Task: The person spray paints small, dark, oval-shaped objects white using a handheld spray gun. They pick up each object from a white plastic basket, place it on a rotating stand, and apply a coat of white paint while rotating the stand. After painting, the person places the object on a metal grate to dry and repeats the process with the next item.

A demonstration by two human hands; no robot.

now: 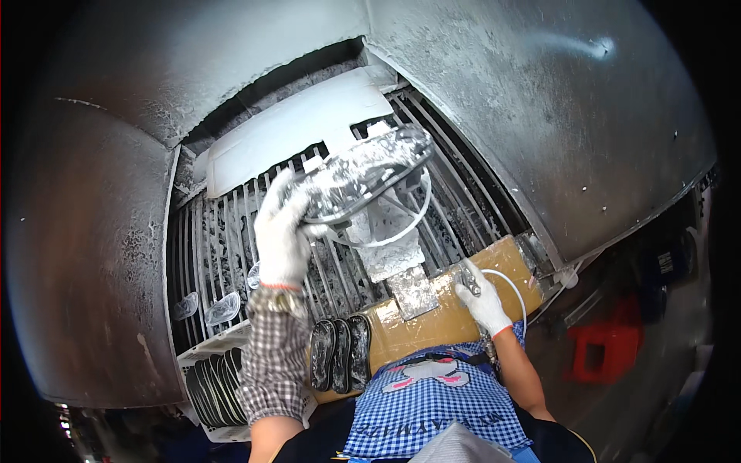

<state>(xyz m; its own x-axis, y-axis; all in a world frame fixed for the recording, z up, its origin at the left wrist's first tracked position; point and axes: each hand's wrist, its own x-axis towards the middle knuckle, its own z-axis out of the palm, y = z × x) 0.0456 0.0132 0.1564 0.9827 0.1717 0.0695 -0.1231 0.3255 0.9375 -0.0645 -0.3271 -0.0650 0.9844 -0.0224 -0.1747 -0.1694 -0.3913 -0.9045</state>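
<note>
My left hand (282, 231), in a white glove, is closed on the near end of a black shoe sole (363, 174) blotched with white. The sole is tilted above a whitish metal stand (386, 239) with a white wire ring (421, 212) around it. Down at the right, my gloved right hand (486, 301) is closed around a small grey metal spray gun (469, 279), partly hidden by the fingers. A white hose (515, 289) curves beside that hand. Three black soles (340, 355) lie side by side near my left forearm.
A metal-walled booth (540, 116) surrounds a slatted grate (455, 185) with a white sheet (293, 127) at its back. Tan board (378, 339) spans the front. A white crate (224, 432) holds several dark soles. Clear sole-shaped pieces (223, 309) lie at left; a red stool (606, 347) stands right.
</note>
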